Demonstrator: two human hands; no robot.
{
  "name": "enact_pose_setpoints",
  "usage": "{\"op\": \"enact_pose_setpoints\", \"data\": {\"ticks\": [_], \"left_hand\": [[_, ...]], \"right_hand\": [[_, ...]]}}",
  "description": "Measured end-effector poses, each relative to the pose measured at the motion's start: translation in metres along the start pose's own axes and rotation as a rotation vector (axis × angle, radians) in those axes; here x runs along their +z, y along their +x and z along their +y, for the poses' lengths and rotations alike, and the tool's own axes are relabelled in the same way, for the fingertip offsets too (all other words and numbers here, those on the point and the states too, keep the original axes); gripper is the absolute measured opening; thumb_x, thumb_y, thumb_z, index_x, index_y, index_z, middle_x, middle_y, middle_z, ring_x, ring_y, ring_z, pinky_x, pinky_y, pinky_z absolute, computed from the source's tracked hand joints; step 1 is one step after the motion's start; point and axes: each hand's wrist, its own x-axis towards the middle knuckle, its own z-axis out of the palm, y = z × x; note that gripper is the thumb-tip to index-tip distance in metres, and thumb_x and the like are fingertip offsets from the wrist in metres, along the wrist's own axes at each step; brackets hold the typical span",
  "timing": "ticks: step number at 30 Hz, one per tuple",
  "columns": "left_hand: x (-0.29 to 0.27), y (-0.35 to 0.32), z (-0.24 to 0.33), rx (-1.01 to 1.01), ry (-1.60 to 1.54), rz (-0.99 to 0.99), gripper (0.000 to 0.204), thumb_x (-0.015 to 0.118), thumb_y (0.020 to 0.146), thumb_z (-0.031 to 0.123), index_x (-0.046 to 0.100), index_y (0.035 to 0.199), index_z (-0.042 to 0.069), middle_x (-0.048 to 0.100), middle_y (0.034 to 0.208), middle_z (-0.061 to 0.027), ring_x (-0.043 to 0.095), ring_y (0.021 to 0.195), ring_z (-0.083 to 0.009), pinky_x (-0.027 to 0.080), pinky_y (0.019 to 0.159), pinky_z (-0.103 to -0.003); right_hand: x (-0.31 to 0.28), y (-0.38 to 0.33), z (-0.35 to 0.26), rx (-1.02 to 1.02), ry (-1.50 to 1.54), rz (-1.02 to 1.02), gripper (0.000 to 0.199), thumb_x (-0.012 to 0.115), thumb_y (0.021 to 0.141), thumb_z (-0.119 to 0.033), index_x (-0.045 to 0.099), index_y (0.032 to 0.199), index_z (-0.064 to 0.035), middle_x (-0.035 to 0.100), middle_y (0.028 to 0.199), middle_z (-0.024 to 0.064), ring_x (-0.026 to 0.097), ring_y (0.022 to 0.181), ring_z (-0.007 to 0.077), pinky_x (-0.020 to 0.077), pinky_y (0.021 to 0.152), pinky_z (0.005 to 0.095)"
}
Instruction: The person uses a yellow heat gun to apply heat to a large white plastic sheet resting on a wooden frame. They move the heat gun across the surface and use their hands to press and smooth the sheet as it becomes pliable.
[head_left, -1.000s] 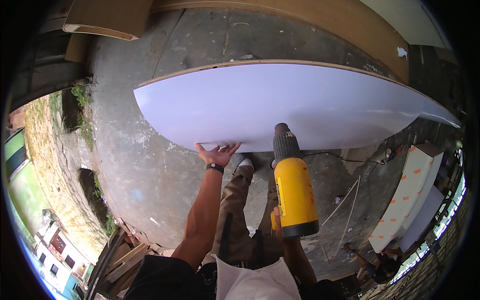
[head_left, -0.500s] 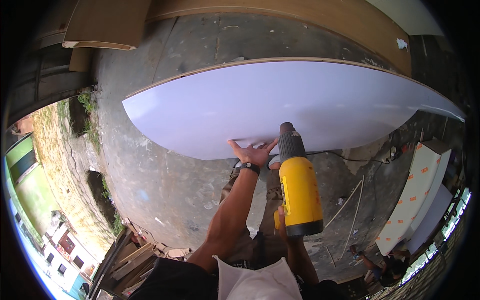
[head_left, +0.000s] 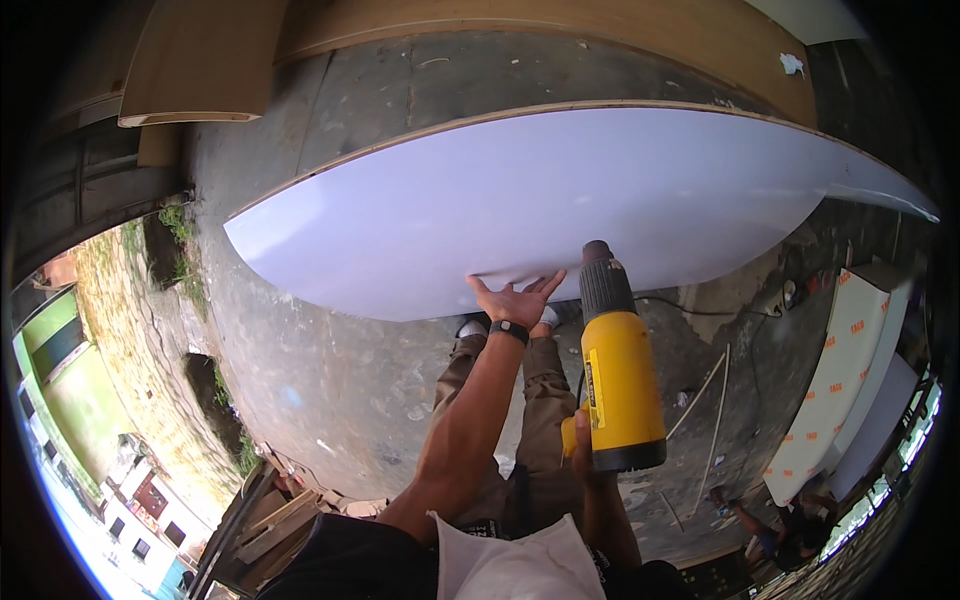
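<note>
A long panel with a smooth white face [head_left: 560, 190] stretches across in front of me, with a thin brown edge on its far side. My left hand [head_left: 512, 303] rests against the panel's near part, fingers stretched and spread, holding nothing. A dark band circles that wrist. In my right hand [head_left: 584, 452] is a yellow and black heat gun [head_left: 625, 385], its nozzle directed away from me toward the white face, just right of my left hand. The gun's body hides most of my right fingers.
Brown boards [head_left: 560, 25] border the far side, with a brown box-like piece [head_left: 195, 60] at far left. Thin strips [head_left: 712, 400] lie on the concrete floor. A printed white panel [head_left: 825, 380], a dark cord [head_left: 690, 310] and another person [head_left: 790, 530] are to the right; wood scraps [head_left: 275, 525] lie lower left.
The heat gun has shifted slightly right. My left hand also sits a little further right, still spread on the panel. The whole view has turned slightly.
</note>
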Motion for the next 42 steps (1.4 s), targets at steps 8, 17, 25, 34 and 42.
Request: {"op": "enact_pose_setpoints", "data": {"ticks": [8,17,25,34,42], "left_hand": [[0.005,0.003,-0.008,0.057,0.007,0.025,0.111,0.049,0.085,0.078,-0.010,0.159,0.021,-0.007,0.165,-0.0196,0.007,0.150,-0.0480,0.025,0.114,-0.074],[0.002,0.009,-0.009,0.057,0.023,0.008,0.114,0.050,0.084,0.078,-0.008,0.160,0.016,-0.007,0.164,-0.0205,0.009,0.149,-0.0495,0.024,0.115,-0.073],[-0.016,0.031,0.010,0.021,0.119,-0.086,0.114,0.036,0.084,0.085,0.000,0.159,0.008,0.003,0.165,-0.0200,0.010,0.150,-0.0471,0.024,0.114,-0.073],[-0.017,0.036,0.013,-0.016,0.079,-0.108,0.117,0.035,0.082,0.087,-0.001,0.159,0.007,-0.003,0.164,-0.0260,0.003,0.149,-0.0511,0.021,0.116,-0.071],[0.003,0.020,-0.010,0.070,0.034,-0.005,0.115,0.045,0.084,0.080,-0.010,0.159,0.012,-0.010,0.164,-0.0240,0.005,0.148,-0.0550,0.019,0.117,-0.071]], "right_hand": [[-0.023,0.018,0.007,-0.009,-0.010,0.123,0.028,0.065,0.097,-0.017,0.060,0.118,0.0008,0.065,0.104,0.0140,0.064,0.092,0.0273,0.0513,0.083,0.0368],[-0.039,0.024,0.012,0.181,0.070,0.098,0.038,0.063,0.098,-0.022,0.054,0.123,0.0053,0.063,0.109,0.0186,0.063,0.096,0.0320,0.0513,0.083,0.0414],[-0.008,0.014,0.015,-0.172,0.023,-0.134,0.039,0.065,0.097,-0.020,0.054,0.124,0.0047,0.063,0.112,0.0180,0.063,0.098,0.0313,0.0514,0.084,0.0408],[-0.025,0.006,0.041,-0.159,-0.017,-0.134,0.040,0.066,0.095,-0.018,0.054,0.126,0.0040,0.062,0.115,0.0175,0.063,0.100,0.0307,0.0515,0.085,0.0401],[-0.074,0.019,0.056,0.074,-0.010,0.064,0.041,0.068,0.093,-0.015,0.054,0.127,0.0034,0.062,0.118,0.0170,0.063,0.103,0.0300,0.0516,0.086,0.0394]]}}
